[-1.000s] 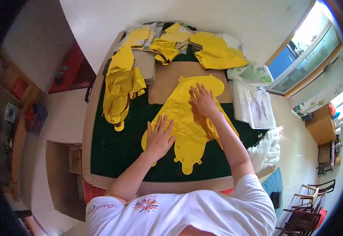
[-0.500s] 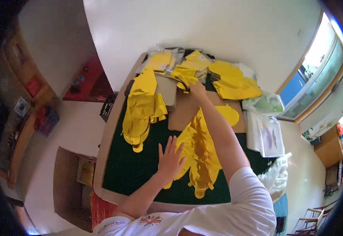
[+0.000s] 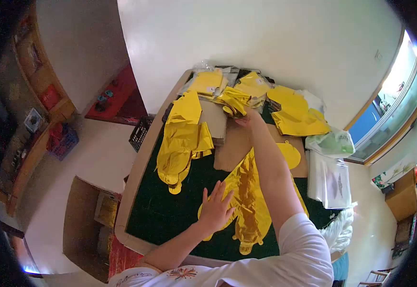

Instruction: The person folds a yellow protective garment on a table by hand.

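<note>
Flat, uninflated gold foil balloons lie about the table. My right hand (image 3: pixel 248 118) reaches to the back, its fingers closed at the near edge of a folded gold foil balloon (image 3: pixel 233 99); the fingertips are partly hidden. My left hand (image 3: pixel 216 209) rests with fingers spread at the left edge of a creased foil balloon (image 3: pixel 250 203) that lies lengthwise in front of me. Under my right forearm, a rounded foil end (image 3: pixel 290 155) pokes out. A stack of long foil balloons (image 3: pixel 177 146) lies to the left.
Bagged gold foil pieces (image 3: pixel 208 82) sit at the back, beside a large foil pile (image 3: pixel 297 112). Clear plastic bags (image 3: pixel 329 182) and a white bundle (image 3: pixel 338 232) line the right side. A cardboard sheet (image 3: pixel 225 152) covers part of the green tabletop (image 3: pixel 158 215). An open carton (image 3: pixel 85 225) stands at lower left.
The view has shifted, so the table sits slightly lower and further right. Both hands keep nearly the same places relative to the foil balloons.
</note>
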A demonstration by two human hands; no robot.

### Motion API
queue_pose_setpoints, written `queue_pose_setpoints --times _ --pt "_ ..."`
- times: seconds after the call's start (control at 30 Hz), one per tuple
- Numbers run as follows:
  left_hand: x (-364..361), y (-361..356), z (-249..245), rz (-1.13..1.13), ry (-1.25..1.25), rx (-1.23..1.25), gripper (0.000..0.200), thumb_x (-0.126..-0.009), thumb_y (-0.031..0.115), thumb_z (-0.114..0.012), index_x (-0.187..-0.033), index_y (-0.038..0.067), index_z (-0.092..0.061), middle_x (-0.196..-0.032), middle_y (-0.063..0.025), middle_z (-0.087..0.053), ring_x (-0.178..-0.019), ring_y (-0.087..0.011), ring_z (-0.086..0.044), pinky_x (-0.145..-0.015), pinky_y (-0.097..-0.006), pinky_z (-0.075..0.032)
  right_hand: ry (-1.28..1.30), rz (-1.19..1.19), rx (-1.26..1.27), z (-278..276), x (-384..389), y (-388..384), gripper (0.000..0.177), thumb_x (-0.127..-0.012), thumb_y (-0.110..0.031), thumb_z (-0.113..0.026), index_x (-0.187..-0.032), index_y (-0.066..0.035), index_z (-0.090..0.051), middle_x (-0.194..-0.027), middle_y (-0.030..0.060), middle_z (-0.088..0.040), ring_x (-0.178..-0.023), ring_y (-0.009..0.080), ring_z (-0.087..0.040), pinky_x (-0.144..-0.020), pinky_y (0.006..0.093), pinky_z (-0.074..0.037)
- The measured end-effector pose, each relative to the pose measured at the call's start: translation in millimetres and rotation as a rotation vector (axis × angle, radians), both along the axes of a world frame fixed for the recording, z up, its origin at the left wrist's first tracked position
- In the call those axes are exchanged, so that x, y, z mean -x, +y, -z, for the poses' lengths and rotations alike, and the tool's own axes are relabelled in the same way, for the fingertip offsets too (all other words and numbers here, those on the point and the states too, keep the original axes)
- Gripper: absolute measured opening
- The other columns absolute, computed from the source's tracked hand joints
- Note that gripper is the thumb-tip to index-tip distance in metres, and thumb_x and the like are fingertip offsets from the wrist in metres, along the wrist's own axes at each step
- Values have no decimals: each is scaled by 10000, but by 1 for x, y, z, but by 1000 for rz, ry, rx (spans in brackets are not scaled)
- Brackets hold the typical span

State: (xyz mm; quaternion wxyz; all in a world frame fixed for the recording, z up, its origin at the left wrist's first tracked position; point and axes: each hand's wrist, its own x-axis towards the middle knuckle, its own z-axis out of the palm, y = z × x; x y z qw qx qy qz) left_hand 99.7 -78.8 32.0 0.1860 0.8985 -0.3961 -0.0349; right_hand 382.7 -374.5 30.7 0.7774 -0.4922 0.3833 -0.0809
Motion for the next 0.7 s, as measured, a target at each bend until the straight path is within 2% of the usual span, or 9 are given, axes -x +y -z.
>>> queue_pose_setpoints --times 0.1,0.17,0.2,0.3,0.33,0.4,0.53,0.6,0.7 --pt "0 1 8 -2 -32 18 533 -900 349 -564 -1342 92 -416 -1464 -199 -252 -1398 -332 -176 -1076 -606 -165 -60 22 76 8 -4 1 234 -907 -113 -536 -1107 8 -526 -907 169 -590 -697 295 -630 -601 403 -583" --pt "-1 3 6 -4 -36 23 533 -896 350 -566 -1340 95 -419 -1461 -198 -257 -1395 -332 -183 -1073 -605 -174 -328 -70 152 0 -5 -5 221 -905 -125 -543 -1084 6 -534 -854 143 -576 -704 290 -622 -558 374 -553" --pt "0 3 5 0 -35 29 533 -892 351 -569 -1338 98 -421 -1458 -197 -262 -1393 -332 -190 -1070 -605 -184 -384 4 114 4 -22 -11 201 -898 -154 -563 -1010 13 -547 -777 113 -566 -683 246 -609 -497 363 -489" --pt "1 2 5 3 -35 43 535 -886 343 -576 -1333 91 -423 -1453 -200 -271 -1387 -333 -207 -1064 -604 -199 -360 7 351 -49 -28 -8 213 -890 -184 -580 -978 6 -543 -728 94 -563 -637 195 -582 -477 346 -438" --pt "1 2 6 2 -35 45 535 -886 343 -576 -1333 91 -423 -1453 -200 -271 -1387 -333 -207 -1064 -604 -199 -361 5 353 -59 -37 -15 213 -890 -184 -580 -978 6 -543 -728 94 -563 -637 195 -582 -477 346 -438" --pt "2 2 10 10 -49 69 539 -879 341 -584 -1329 90 -428 -1450 -202 -278 -1384 -335 -214 -1062 -602 -202 -483 -62 561 -77 -48 -29 156 -874 -131 -585 -966 -15 -537 -775 64 -556 -690 176 -568 -598 329 -507" --pt "2 2 10 -5 -38 83 547 -875 346 -587 -1330 88 -430 -1445 -204 -287 -1383 -337 -220 -1064 -598 -200 -538 -89 563 -144 -17 -8 156 -868 -156 -606 -918 -19 -550 -753 54 -532 -648 154 -528 -559 298 -477" --pt "2 2 13 -6 -61 101 553 -869 348 -594 -1330 89 -431 -1442 -204 -294 -1381 -341 -223 -1065 -599 -195 -667 -12 518 -162 -15 -3 208 -874 -194 -606 -916 3 -554 -703 49 -518 -599 125 -507 -492 281 -412" --pt "1 1 15 2 -50 113 556 -867 345 -597 -1331 88 -430 -1440 -207 -298 -1380 -342 -226 -1067 -600 -191 -650 -28 608 -182 -23 -25 196 -874 -171 -607 -960 -3 -554 -754 51 -545 -645 136 -522 -537 285 -437"
